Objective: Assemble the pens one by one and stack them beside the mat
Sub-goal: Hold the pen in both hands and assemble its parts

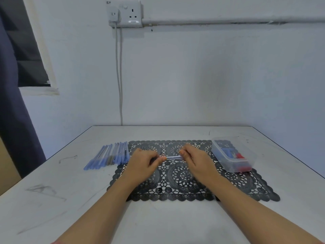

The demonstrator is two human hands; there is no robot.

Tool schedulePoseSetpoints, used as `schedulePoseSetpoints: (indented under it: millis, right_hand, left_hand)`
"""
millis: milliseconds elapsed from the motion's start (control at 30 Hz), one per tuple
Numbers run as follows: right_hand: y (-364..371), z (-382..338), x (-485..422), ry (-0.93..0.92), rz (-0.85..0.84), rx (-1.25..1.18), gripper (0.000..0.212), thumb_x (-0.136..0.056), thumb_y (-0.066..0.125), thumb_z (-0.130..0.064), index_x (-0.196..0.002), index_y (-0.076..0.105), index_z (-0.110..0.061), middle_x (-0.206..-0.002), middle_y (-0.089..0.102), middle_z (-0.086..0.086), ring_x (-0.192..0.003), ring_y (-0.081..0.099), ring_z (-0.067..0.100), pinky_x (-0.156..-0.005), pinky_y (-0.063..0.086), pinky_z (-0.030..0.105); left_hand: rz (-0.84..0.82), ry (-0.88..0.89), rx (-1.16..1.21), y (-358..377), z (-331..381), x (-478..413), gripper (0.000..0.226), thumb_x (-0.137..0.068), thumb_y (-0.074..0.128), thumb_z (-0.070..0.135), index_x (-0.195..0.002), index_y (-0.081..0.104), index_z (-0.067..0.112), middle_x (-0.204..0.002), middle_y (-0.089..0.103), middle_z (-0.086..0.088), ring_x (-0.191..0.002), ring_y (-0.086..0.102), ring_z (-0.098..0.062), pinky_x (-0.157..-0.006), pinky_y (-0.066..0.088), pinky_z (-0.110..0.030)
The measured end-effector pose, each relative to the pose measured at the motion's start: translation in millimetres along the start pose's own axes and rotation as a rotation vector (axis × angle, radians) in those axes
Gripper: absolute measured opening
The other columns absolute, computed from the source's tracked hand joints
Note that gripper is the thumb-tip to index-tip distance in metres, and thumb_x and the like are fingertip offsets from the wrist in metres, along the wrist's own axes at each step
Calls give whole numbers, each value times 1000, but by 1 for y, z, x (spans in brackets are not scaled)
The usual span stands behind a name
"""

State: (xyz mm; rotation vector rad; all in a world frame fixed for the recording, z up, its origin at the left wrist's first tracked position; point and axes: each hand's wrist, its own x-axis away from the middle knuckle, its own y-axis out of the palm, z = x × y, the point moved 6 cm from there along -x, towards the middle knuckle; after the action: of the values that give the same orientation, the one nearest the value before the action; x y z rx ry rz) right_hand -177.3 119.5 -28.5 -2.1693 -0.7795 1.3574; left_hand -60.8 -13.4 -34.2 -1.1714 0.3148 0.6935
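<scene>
A clear-barrelled blue pen (173, 157) is held level above the black lace mat (237, 180). My left hand (143, 162) pinches its left end and my right hand (195, 160) grips its right end. Both ends of the pen are hidden by my fingers. A row of several blue pens (110, 154) lies on the table just left of the mat, side by side.
A clear plastic box (232, 154) with blue and red parts stands on the mat's far right corner. The white table (52, 199) ends at a wall behind. A socket and cable hang on that wall.
</scene>
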Motion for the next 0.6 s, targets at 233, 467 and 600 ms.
schedulePoseSetpoints:
  millis: [233,467,600]
  right_hand:
    - [-2,-1,1,-65,37,-26,34,-92,31,-50,-71,47,-29,-57,42,-15,-51,38,-2,-49,37,25]
    - [0,-2,1,-71,-14,-39,30,-93,30,-53,-83,47,-31,-59,48,-10,-50,43,4,-48,38,24]
    - [0,-4,1,25,1,-170,34,-97,41,-38,-63,42,-31,-53,46,-10,-48,40,4,-50,39,31]
  left_hand:
    - [24,-15,45,-1,-3,0,35,-86,48,54,-66,58,26,-50,52,6,-48,47,-6,-91,37,-28]
    - [48,-19,95,-5,-1,0,40,-82,42,60,-64,57,27,-51,53,3,-47,45,-6,-72,36,-24]
    - [80,44,21,-6,-2,0,54,-84,36,66,-67,61,21,-52,52,7,-49,44,-4,-78,35,-24]
